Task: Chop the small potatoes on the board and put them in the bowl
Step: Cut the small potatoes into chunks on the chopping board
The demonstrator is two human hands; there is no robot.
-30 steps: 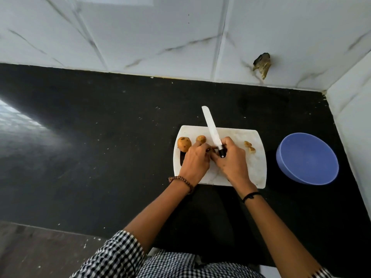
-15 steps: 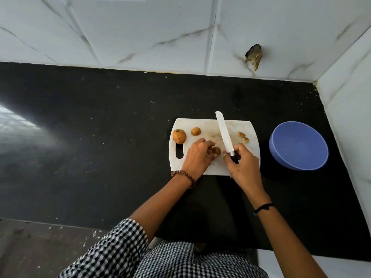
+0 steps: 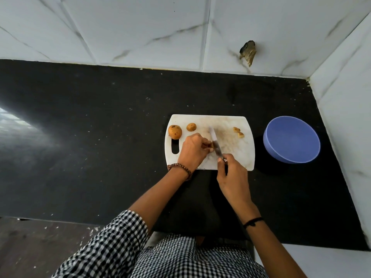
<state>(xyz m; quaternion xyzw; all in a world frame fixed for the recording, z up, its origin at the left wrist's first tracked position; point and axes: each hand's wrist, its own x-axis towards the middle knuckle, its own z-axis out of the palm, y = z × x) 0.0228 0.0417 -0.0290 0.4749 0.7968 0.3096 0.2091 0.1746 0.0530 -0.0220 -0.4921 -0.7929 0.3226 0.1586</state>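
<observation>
A white chopping board (image 3: 230, 121) lies on the black counter. My left hand (image 3: 192, 150) pins a small potato (image 3: 207, 145) against the board; most of it is hidden under my fingers. My right hand (image 3: 232, 175) grips the handle of a knife (image 3: 215, 142), whose blade lies across that potato. Two whole potatoes sit at the board's left: a larger one (image 3: 175, 132) and a smaller one (image 3: 191, 127). Cut pieces (image 3: 239, 132) lie near the board's right edge. The blue bowl (image 3: 291, 139) stands right of the board with nothing in it.
White marble-look tiled walls close off the back and the right side, with a broken hole (image 3: 248, 52) in the back wall. The black counter (image 3: 90, 127) stretches far to the left. Its front edge runs near my body.
The knife has come down from a raised, tilted position onto the potato held by my left hand. My right hand has drawn back toward the board's near edge.
</observation>
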